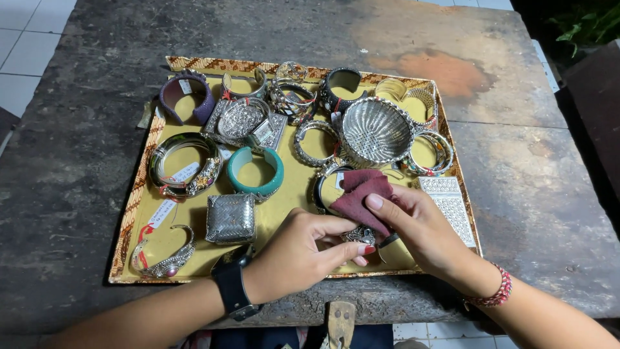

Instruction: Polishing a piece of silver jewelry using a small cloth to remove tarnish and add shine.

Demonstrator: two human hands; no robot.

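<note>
A shallow gold-lined tray (pixel 139 194) with a patterned brown rim sits on a dark, worn wooden table (pixel 64 161). At its left edge a long white paper tag with red string (pixel 158 214) lies flat beside a stack of silver bangles (pixel 185 165), and a slim jewelled cuff (pixel 163 262) rests in the near-left corner. Farther back stands a purple cuff (pixel 187 97) with a small white label stuck inside it. Toward the middle lie a teal bangle (pixel 256 171) and, just in front of it, a small square silver woven box (pixel 230 218). A round silver mesh dish (pixel 376 132) sits right of centre, ringed by thinner bracelets, some with small tags.

The left hand (pixel 303 249) — a black watch on its wrist — is curled closed, pinching a small silver ornament (pixel 360 234) between thumb and fingertips at the near edge of the tray. The right hand (pixel 423 226), with a beaded bracelet on its wrist, presses a folded maroon cloth (pixel 363 200) against that ornament, thumb on top and fingers wrapped beneath — a firm grasp. Just right of it lies a rectangular rhinestone-studded case (pixel 449 200).
</note>
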